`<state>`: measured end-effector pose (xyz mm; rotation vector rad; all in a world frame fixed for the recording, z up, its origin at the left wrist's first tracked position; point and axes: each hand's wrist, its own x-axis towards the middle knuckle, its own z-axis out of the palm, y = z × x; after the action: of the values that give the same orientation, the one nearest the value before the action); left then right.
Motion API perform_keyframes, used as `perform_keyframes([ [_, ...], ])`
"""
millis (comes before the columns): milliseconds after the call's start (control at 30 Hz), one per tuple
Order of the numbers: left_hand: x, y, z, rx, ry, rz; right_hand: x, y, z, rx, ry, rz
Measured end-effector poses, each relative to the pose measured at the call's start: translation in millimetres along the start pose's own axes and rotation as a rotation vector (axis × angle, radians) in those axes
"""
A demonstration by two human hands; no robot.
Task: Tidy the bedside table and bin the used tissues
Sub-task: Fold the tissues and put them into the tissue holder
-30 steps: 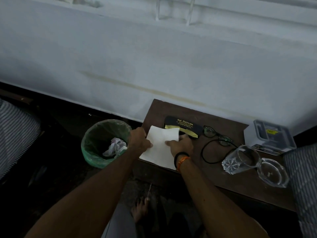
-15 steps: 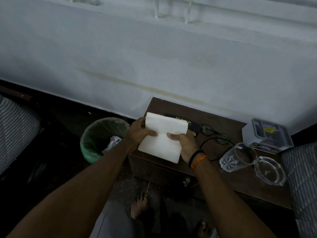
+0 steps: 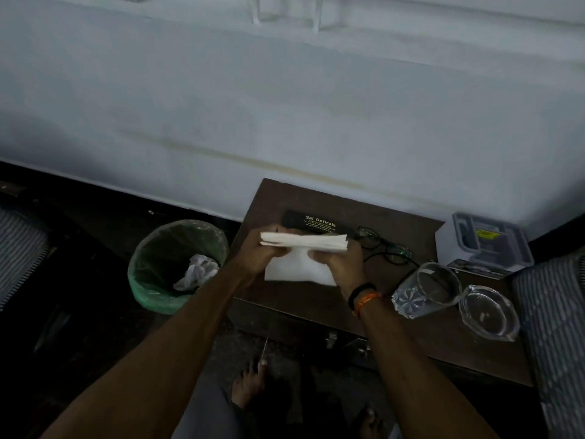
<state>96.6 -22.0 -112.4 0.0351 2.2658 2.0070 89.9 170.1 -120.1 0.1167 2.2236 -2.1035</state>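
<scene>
A white tissue (image 3: 297,266) is held above the left part of the dark wooden bedside table (image 3: 316,299), its upper edge folded over toward me. My left hand (image 3: 261,251) grips its left side and my right hand (image 3: 340,263) grips its right side. A green-lined bin (image 3: 152,289) stands on the floor left of the table, with a crumpled tissue (image 3: 198,270) inside.
On the table lie a black spectacle case (image 3: 311,221), glasses with a cord (image 3: 384,245), a tipped glass tumbler (image 3: 424,289), a glass ashtray (image 3: 489,312) and a white box (image 3: 484,245). Striped bedding (image 3: 557,327) borders the right. My bare feet (image 3: 250,381) are below.
The tissue was lifted off the table by both hands, and its top edge has now been folded down over the lower part.
</scene>
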Motion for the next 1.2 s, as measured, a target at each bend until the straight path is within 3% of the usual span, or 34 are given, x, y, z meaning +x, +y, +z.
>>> perform_keyframes([
  [133, 3, -1, -1, 0.064, -0.036, -0.011, 1, 12, -5, -0.032, -0.084, -0.038],
  [300, 9, 23, -4, -0.284, -0.019, -0.226, 4, -7, -13, 0.251, -0.193, 0.137],
  [433, 5, 26, 4, -0.458, -0.073, -0.199, 6, -8, -19, 0.474, -0.287, 0.258],
  [567, 1, 17, 5, -0.483, -0.143, -0.177, 7, -7, -20, 0.478, -0.264, 0.314],
  [1033, 2, 32, 2, -0.488, -0.034, -0.235, 7, -55, -42, 0.44, -0.204, 0.349],
  [1100, 1, 35, 3, -0.505, -0.025, -0.244, 9, -62, -47, 0.312, -0.216, 0.376],
  [1200, 0, 41, 3, -0.59, -0.037, -0.304, 10, -65, -53, 0.087, -0.23, 0.225],
])
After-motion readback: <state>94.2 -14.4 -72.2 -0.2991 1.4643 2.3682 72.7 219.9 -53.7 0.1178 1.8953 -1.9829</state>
